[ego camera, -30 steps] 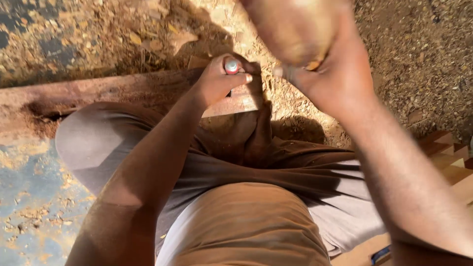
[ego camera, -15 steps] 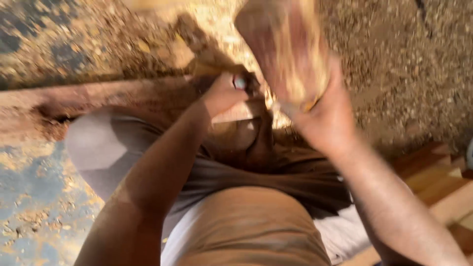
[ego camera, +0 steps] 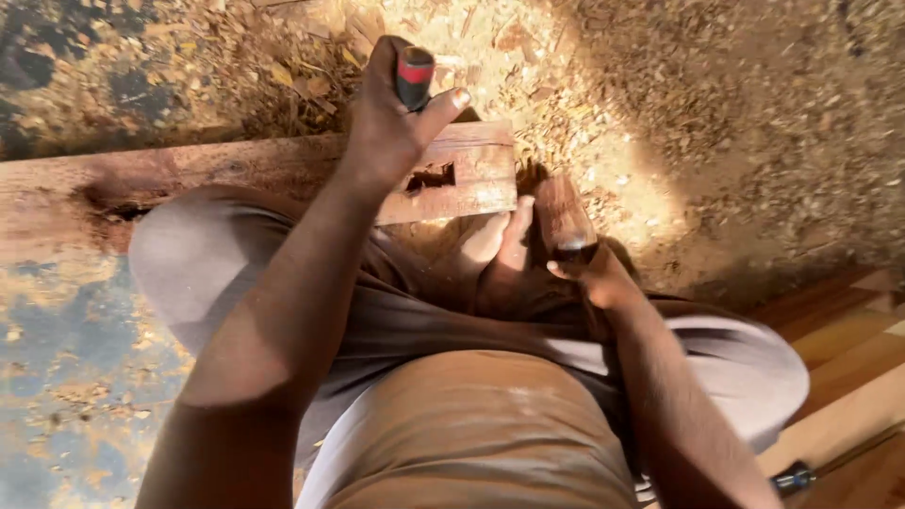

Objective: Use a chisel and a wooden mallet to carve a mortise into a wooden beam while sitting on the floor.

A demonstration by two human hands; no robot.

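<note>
Head view, looking down over the person's lap. The left hand [ego camera: 391, 123] is closed in a full fist around the black-and-red handle of a chisel [ego camera: 415, 75]; the thumb is extended up along the handle, and the blade is hidden behind the hand. The fist sits directly over a long reddish-brown wooden beam [ego camera: 283, 165] that runs from the left edge to the centre. A rough dark rectangular mortise hole [ego camera: 432, 177] is cut in the beam near its right end, just right of the fist.

The right hand [ego camera: 599, 278] is closed around the handle of a brown wooden mallet [ego camera: 564, 215], held low, near and right of the beam's end, apart from the chisel. A bare foot [ego camera: 509, 245] rests just left of the mallet head, below the beam.

The ground [ego camera: 735, 123] on the far side is covered in sawdust and wood chips. Pale planks [ego camera: 848, 377] lie at near right.
</note>
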